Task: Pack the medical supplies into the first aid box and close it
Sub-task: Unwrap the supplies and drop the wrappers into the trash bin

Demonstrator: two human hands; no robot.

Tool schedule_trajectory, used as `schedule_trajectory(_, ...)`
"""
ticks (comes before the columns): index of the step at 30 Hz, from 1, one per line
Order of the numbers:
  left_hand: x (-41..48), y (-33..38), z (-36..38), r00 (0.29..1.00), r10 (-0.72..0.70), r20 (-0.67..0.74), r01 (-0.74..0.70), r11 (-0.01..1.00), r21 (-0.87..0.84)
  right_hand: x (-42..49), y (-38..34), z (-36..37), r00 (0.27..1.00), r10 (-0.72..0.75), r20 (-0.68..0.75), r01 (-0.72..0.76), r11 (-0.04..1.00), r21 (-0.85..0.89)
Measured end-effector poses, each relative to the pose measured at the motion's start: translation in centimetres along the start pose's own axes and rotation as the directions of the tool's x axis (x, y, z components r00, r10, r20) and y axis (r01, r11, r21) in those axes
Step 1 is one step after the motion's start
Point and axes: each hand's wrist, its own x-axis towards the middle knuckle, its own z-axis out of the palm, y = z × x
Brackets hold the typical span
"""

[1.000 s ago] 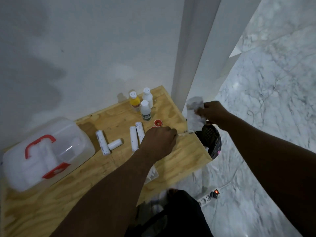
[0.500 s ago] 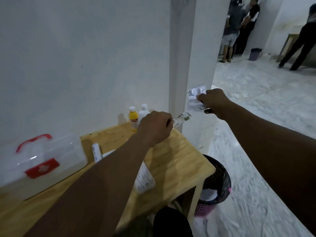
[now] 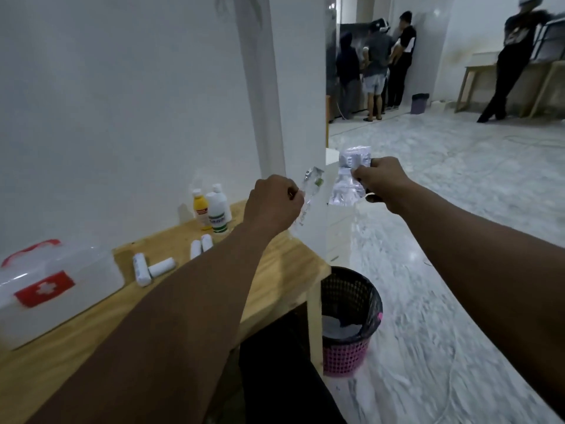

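Note:
My left hand point(image 3: 273, 206) is raised above the table's right end, shut on a thin clear plastic packet point(image 3: 308, 195). My right hand point(image 3: 380, 183) is out past the table edge, shut on a crumpled clear wrapper point(image 3: 350, 179). The white first aid box point(image 3: 58, 289) with red handle and red latch stands closed at the table's left. Two bandage rolls point(image 3: 153, 268) lie beside it, two more rolls point(image 3: 201, 245) lie further right. A yellow bottle point(image 3: 201, 211) and two white bottles point(image 3: 218, 217) stand by the wall.
The plywood table point(image 3: 284, 270) ends at the right, with a black and pink waste basket point(image 3: 348, 319) on the marble floor beside its leg. A white pillar point(image 3: 293, 87) rises behind my hands. Several people stand far back in the room.
Both hands have risen from table height to well above it, each still holding its plastic piece. The camera has tilted up, so the room behind has come into view.

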Motion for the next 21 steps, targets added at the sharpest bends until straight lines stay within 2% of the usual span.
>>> schedule_trajectory(5, 3.3, 2.3, 5.0, 0.989, -0.105, 0.104, 0.119, 0.984, -0.136, 2.9, 3.0, -2.0, 0.999, 0.019, -0.030, -0.021, 0.998, -0.051)
schedule_trajectory(10, 7.5, 1.0, 11.8, 0.925, -0.166, 0.343, 0.206, 0.975, -0.084, 7.5, 9.2, -2.1, 0.990, 0.124, -0.062, -0.130, 0.985, -0.116)
schedule_trajectory(16, 10.9, -3.6, 22.2, 0.689, -0.270, 0.672, 0.261, 0.958, 0.117, 11.8, 19.4, 1.1, 0.963, 0.261, -0.067, -0.269, 0.938, -0.217)
schedule_trajectory(21, 11.5, -7.9, 29.3, 0.505, -0.354, 0.787, 0.179, 0.935, 0.306, 13.0, 27.6, 5.3, 0.911, 0.411, -0.032, -0.397, 0.852, -0.340)
